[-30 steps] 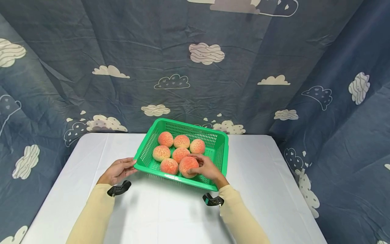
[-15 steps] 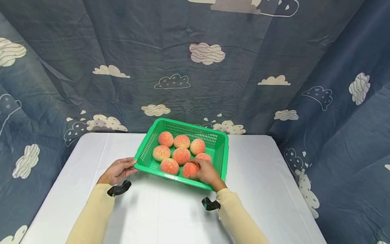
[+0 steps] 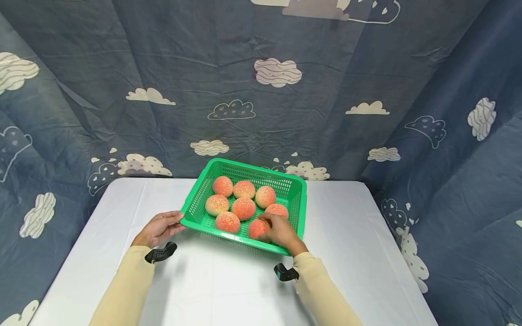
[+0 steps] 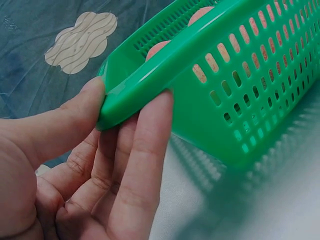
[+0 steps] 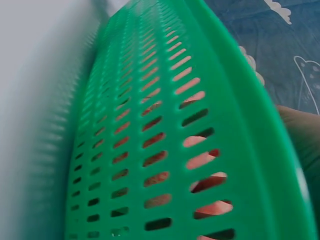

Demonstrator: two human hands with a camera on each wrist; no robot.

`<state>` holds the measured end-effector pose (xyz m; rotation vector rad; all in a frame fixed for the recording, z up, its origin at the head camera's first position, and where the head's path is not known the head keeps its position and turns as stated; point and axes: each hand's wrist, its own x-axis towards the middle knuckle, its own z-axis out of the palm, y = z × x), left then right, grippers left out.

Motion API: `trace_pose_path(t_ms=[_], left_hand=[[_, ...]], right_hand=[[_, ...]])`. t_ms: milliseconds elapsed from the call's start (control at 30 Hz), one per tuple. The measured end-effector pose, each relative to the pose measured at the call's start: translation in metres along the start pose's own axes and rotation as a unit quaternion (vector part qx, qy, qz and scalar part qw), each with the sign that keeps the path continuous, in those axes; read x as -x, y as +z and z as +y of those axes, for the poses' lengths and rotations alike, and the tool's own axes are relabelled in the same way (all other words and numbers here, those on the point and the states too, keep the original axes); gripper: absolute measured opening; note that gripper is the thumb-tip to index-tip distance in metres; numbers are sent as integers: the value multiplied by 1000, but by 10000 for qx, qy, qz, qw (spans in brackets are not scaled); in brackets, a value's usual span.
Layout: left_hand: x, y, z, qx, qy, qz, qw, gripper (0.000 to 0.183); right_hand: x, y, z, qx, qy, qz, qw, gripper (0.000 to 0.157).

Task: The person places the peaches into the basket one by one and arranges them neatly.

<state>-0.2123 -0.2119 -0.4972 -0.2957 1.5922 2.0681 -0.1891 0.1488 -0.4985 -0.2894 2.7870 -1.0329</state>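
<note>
A green plastic basket (image 3: 302, 203) stands at an angle on the white table. Several red-and-yellow peaches (image 3: 244, 208) lie in it. My left hand (image 3: 159, 228) pinches the basket's near left corner. In the left wrist view, the thumb of that left hand (image 4: 85, 165) lies against the rim and the fingers sit beneath. Inside the basket, near its front wall, my right hand (image 3: 281, 233) holds a peach (image 3: 257, 228) between thumb and fingers. Another peach (image 3: 277, 210) lies just beyond this hand. The right wrist view shows mostly the perforated basket wall (image 5: 240, 150), which hides most of the hand.
White cloth covers the table (image 3: 212, 290). A dark blue curtain (image 3: 236, 59) with cloud prints hangs behind the table and along both sides. The basket's far edge lies close to the back curtain.
My right hand has lowered the peach toward the basket's floor and shifted it slightly right. A peach beyond that hand has come into view. The left hand keeps its place on the corner.
</note>
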Motion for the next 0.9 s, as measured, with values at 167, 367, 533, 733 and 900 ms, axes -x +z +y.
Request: trace_pose_path(t_ms=[167,367,533,733,900], left_hand=[[1,1,1,7,10,20,10000,46],[2,0,2,-112,43,4,9999,40],[5,-3,8,-262,-23,-35,9996,34],[9,-3,17,-1475,-155,208,9887,54],[13,0,28,-2601,-268,474,9641,57]], right_hand=[[0,-6,-1,-285,147,-146,9994,56],[0,-16,0,-643,-17,-292,9975,50],[-3,-25,7,-875,-359,-586,9938,47],[-2,-42,11,-1029,-425,-891,9898,45],[-2,-59,12,-1034,-301,-1015,9890,48]])
